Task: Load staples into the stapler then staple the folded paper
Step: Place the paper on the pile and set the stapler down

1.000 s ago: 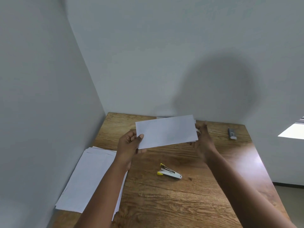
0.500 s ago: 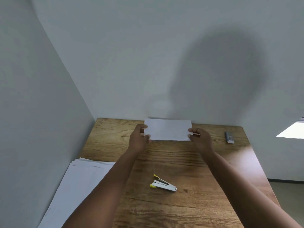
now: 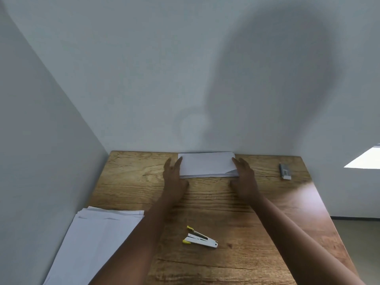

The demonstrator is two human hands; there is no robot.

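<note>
So the folded paper (image 3: 207, 164) lies flat at the far edge of the wooden table (image 3: 236, 204), right up against the wall. Left hand (image 3: 174, 177) and right hand (image 3: 244, 177) sit at its two short ends — fingers straight, touching the edges, not pinching anything. Nearer the person, the white stapler (image 3: 200, 238) with yellow tips lies hinged open. Paper stack (image 3: 96, 241) sits left, a small grey box (image 3: 285, 171) far right.
</note>
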